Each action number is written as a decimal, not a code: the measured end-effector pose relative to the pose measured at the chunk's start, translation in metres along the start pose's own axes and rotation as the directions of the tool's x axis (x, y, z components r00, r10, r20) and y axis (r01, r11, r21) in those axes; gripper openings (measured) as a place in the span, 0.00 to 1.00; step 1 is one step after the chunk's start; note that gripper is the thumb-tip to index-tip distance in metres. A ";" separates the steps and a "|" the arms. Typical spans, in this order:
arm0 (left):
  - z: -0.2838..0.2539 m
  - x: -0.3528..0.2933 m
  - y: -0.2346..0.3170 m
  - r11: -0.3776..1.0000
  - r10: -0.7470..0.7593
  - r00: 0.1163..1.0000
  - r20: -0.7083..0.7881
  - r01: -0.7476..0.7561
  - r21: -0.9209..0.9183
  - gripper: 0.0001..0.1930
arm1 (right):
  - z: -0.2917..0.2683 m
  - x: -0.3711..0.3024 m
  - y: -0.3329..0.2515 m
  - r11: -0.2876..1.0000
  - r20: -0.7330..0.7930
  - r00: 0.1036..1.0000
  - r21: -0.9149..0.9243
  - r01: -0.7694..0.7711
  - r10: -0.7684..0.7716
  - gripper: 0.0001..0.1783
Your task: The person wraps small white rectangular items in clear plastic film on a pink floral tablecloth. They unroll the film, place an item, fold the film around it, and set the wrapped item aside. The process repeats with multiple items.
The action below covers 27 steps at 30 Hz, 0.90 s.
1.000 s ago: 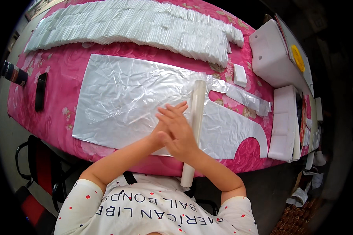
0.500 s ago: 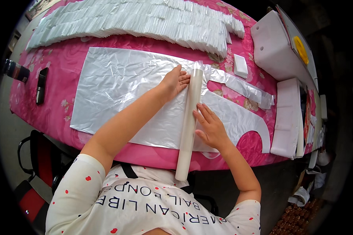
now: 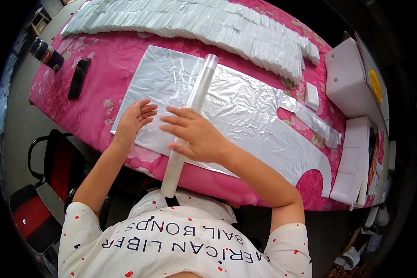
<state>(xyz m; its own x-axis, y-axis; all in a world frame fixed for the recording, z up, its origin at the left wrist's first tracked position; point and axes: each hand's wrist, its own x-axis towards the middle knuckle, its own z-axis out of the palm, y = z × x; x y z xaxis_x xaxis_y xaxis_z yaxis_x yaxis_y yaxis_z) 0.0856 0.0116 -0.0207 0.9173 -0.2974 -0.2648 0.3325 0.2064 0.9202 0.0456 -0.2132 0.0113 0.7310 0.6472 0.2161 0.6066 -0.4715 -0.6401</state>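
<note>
A thin, shiny white plastic apron (image 3: 245, 106) lies spread flat, its neck loop and curved armhole cutouts toward the right. Across its left half rests a long translucent roller tube (image 3: 199, 92), slanted so that its near end sticks out past the table edge toward my body. My right hand (image 3: 197, 136) is over the tube's middle, fingers stretched to the left; whether the palm presses on it is hard to see. Left of the tube, my left hand (image 3: 136, 118) is above the apron's near left part, fingers loosely extended and holding nothing.
A long row of folded white plastic packets (image 3: 194, 28) fills the far side of the pink floral tablecloth (image 3: 109, 60). One small white packet (image 3: 312, 96) lies at right. White foam boxes (image 3: 347, 69) stand at the right edge; a dark phone (image 3: 78, 78) and bottle (image 3: 46, 54) are at left.
The tube has moved left over the apron. My right hand has come across onto the tube, while my left hand has moved left and nearer, away from it. The view has shifted.
</note>
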 end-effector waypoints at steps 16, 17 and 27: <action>-0.042 -0.096 -0.020 0.169 0.314 0.946 -0.083 0.031 0.985 0.47 | 0.096 0.142 0.041 0.952 -0.066 0.996 -0.296 -0.076 0.059 0.29; -0.044 -0.094 -0.021 0.224 0.276 0.951 -0.143 0.081 0.971 0.46 | 0.105 0.148 0.038 0.954 -0.173 0.981 -0.269 -0.131 0.086 0.30; -0.045 -0.102 -0.009 0.805 -0.225 0.922 0.316 0.359 -0.473 0.41 | 0.076 0.136 0.019 -0.215 0.086 0.753 0.974 0.075 0.652 0.42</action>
<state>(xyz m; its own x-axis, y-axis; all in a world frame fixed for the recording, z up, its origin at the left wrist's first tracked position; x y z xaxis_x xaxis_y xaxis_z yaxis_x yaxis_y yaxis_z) -0.0006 0.0819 -0.0146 0.7012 -0.6151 -0.3604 0.7004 0.5000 0.5093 0.1328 -0.0889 -0.0279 0.9194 0.2318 -0.3178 -0.3798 0.7330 -0.5643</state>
